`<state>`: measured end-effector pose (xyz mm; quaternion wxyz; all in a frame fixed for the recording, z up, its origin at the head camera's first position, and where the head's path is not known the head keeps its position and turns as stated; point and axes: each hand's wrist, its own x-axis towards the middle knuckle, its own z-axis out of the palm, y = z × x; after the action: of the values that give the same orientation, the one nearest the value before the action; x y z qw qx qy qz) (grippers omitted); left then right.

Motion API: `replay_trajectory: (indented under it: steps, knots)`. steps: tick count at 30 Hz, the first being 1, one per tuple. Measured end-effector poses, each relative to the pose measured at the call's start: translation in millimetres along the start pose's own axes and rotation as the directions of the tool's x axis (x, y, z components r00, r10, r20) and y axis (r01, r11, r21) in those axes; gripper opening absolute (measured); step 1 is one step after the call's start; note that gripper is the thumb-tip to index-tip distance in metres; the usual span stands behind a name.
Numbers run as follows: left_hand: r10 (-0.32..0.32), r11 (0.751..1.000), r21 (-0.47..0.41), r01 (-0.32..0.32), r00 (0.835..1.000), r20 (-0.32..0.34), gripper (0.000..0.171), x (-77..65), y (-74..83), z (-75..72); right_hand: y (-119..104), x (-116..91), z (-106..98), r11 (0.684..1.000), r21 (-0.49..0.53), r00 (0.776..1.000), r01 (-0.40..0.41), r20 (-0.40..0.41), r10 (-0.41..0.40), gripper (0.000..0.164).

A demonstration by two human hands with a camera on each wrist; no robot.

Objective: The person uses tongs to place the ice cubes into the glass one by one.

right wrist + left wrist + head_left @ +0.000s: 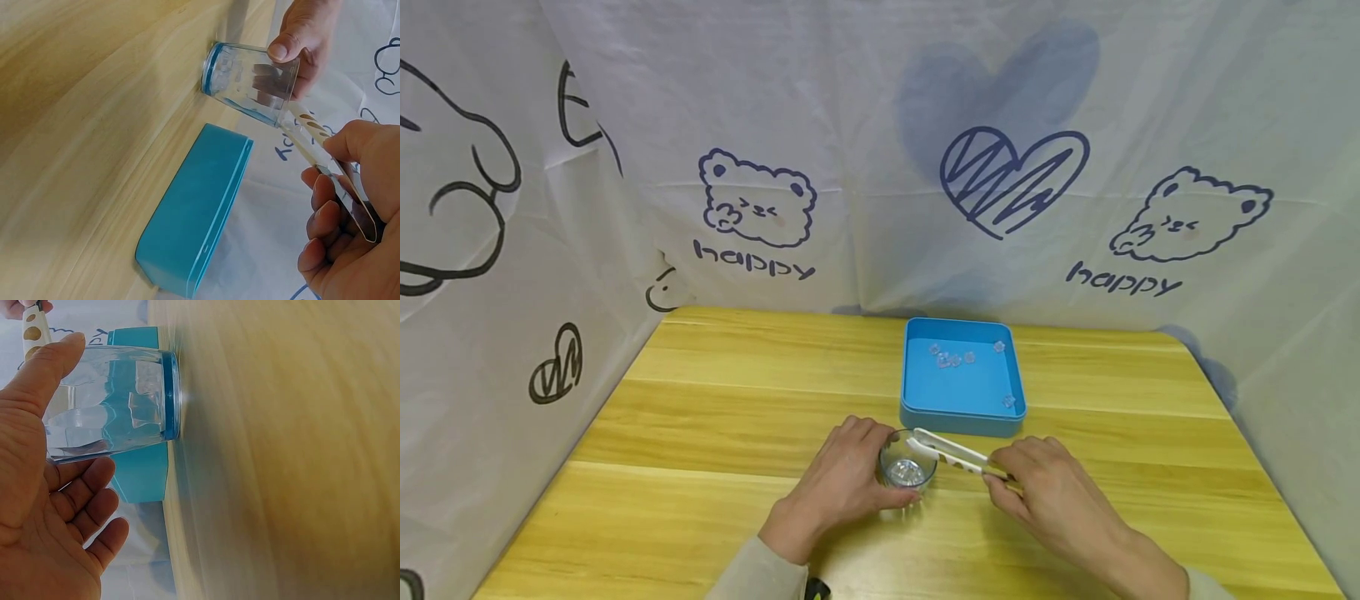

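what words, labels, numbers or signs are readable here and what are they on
"happy": on the back cloth, under the left bear drawing
"happy": same cloth, under the right bear drawing
Wrist views: cloth lettering only partly shows.
No readable text on the glass, tongs or blue box.

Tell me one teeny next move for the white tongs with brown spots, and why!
Probably ease the white, brown-spotted tongs slightly down into the clear, round cup: their tips sit up by its rim, while small clear pieces appear to lie at its bottom. The person's left hand holds the cup, which should help steady it.
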<state>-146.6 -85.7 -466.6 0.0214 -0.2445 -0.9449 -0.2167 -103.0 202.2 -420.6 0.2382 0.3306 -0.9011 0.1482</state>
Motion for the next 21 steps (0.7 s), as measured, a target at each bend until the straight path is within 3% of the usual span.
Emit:
replay_trajectory:
  steps: [21]
  knots:
    - [0.001,1.000,-0.026,-0.001,1.000,-0.010,0.078,-0.4,-0.6,1.6,-0.8,-0.3,1.4,1.000,-0.003,1.000,-0.020,0.016,0.021,0.011]
